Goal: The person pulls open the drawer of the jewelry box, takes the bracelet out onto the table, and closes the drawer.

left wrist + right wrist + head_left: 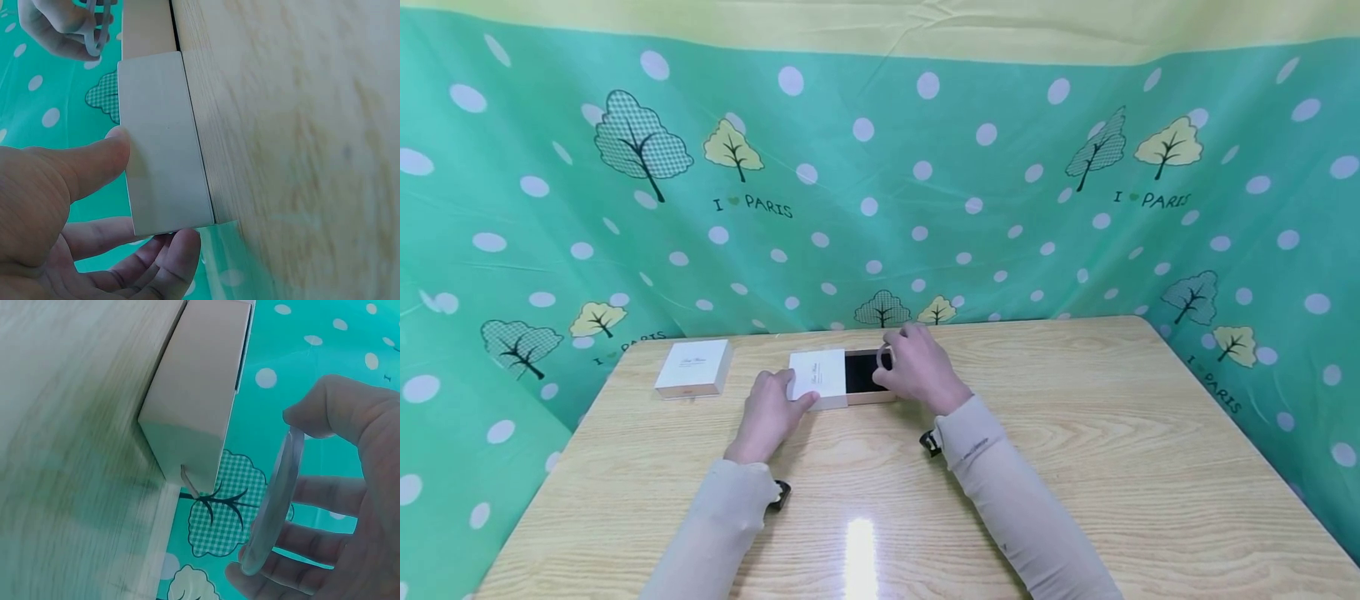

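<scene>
In the head view, the drawer box sits on the table with its black-lined drawer partly out to the right of its white cover. The left hand grips the cover at the drawer box's left end, thumb at the near edge. The right hand is at the drawer box's right end, its fingers pinching a pale bangle in front of the dark lining. To the left of the drawer box, well apart from it, lies a white box, closed. Behind the drawer box hangs a green dotted curtain with printed trees.

In the left wrist view, the left thumb rests on the drawer box's edge and the other fingers curl around its end. The bangle shows near the drawer, apart from it.

In the right wrist view, the bangle stands nearly edge-on between thumb and fingers, beside the drawer box and not touching it. A small ribbon tab projects from the drawer's end.
</scene>
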A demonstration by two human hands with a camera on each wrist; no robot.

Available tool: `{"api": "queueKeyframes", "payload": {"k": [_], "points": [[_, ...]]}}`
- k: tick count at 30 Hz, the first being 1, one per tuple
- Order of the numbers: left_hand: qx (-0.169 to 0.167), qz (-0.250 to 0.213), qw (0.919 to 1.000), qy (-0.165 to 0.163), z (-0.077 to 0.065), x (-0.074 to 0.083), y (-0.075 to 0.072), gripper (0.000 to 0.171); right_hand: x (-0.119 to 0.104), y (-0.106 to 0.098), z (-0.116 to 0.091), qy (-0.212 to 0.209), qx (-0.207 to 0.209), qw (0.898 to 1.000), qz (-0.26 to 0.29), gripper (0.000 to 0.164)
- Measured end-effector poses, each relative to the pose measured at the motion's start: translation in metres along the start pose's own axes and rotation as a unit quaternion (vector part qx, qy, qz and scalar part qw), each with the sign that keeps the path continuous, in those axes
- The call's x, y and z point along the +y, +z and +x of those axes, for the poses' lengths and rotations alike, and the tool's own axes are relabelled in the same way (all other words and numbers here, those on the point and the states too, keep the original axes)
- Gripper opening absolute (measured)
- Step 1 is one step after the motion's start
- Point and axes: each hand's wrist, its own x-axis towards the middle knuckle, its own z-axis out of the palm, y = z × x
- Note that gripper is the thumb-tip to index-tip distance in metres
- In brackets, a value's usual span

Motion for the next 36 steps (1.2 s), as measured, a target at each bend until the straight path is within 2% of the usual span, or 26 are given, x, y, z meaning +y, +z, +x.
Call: {"api": "queueKeyframes", "payload": {"k": [17,36], "points": [[0.001,-0.003,1.0000,0.003,0.000,0.002,-0.001,0.065,0.014,-0.001,-0.007,0.008,-0.006,1.000,0.018,0.050],[-0.005,-0.009,0.9999,-0.001,-0.001,0.000,-0.002,0.065,0.021,-0.001,-0.007,0.029,-0.034,0.999,0.028,0.060]]}}
